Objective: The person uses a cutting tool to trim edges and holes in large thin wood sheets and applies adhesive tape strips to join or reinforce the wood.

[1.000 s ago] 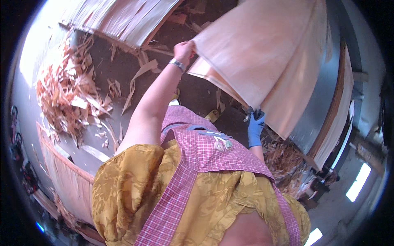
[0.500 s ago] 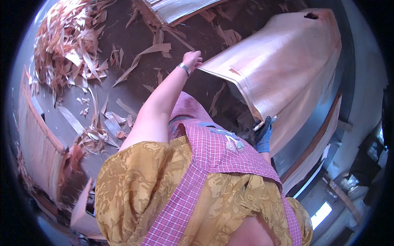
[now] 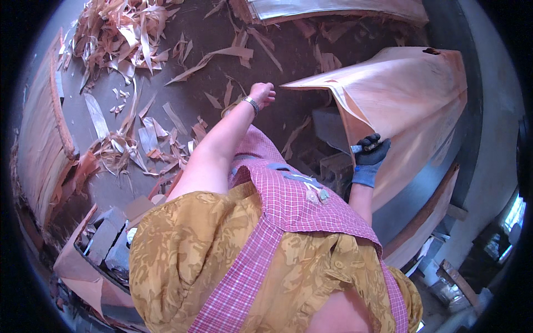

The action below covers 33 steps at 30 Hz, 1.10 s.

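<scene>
A large, thin, pale wooden sheet, like veneer (image 3: 405, 83), lies to the right over a support, its front edge lifted and bent and a dark hole near its far corner. My bare left hand (image 3: 262, 95), with a metal watch at the wrist, is closed just left of the sheet's pointed corner, with a narrow gap between. Whether anything is in its fingers is hidden. In a dark-palmed blue glove, my right hand (image 3: 371, 154) is closed round a short, pale-handled tool (image 3: 356, 149) beside the sheet's bent front edge; the tool's working end does not show clearly.
A heap of wood shavings (image 3: 119, 36) lies at the far left, with loose strips (image 3: 222, 53) scattered over the dark floor. Stacked sheets (image 3: 333, 10) stand at the back, another stack (image 3: 44, 150) at the left. Grey blocks (image 3: 336, 166) sit under the sheet.
The view has shifted. My right hand has come up and farther out along the sheet's front edge with the tool. My left hand is now apart from the sheet's corner, and the front edge is bent more sharply.
</scene>
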{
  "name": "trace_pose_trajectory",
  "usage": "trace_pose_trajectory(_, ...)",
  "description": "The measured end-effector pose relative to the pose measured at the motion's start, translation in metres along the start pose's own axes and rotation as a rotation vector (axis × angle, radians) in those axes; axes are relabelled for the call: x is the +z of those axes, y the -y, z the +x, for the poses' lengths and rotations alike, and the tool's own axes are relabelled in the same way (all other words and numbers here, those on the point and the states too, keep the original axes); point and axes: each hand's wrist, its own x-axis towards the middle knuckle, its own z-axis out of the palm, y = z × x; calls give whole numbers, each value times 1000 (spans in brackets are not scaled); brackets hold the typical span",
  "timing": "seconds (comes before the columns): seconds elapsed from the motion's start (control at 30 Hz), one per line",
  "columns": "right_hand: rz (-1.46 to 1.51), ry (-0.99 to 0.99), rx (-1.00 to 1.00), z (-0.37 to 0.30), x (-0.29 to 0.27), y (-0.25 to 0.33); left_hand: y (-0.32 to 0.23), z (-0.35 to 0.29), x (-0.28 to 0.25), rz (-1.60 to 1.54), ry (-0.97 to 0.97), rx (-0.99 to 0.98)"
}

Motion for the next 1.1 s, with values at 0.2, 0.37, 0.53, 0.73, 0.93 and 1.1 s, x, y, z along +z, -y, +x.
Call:
trace_pose_trajectory(0.2, -226, -119, -230, -18, 55, 21, -11, -34, 65, 139, 296, -6)
trace_pose_trajectory(0.37, -258, -246, -285, -36, 132, 41, -26, -18, 125, 59, 588, -230)
trace_pose_trajectory(0.53, -269, -112, -224, -62, 123, 97, -26, -27, 188, -203, 612, -504)
trace_pose_trajectory(0.73, -285, -366, -441, -143, 51, 163, -16, -56, 236, -414, 485, -209)
trace_pose_trajectory(0.93, -97, -412, -250, -203, -65, 233, -30, -182, 298, -151, 704, -160)
trace_pose_trajectory(1.1, -250, -450, -355, -224, -185, 273, 37, -263, 363, 155, 760, 131)
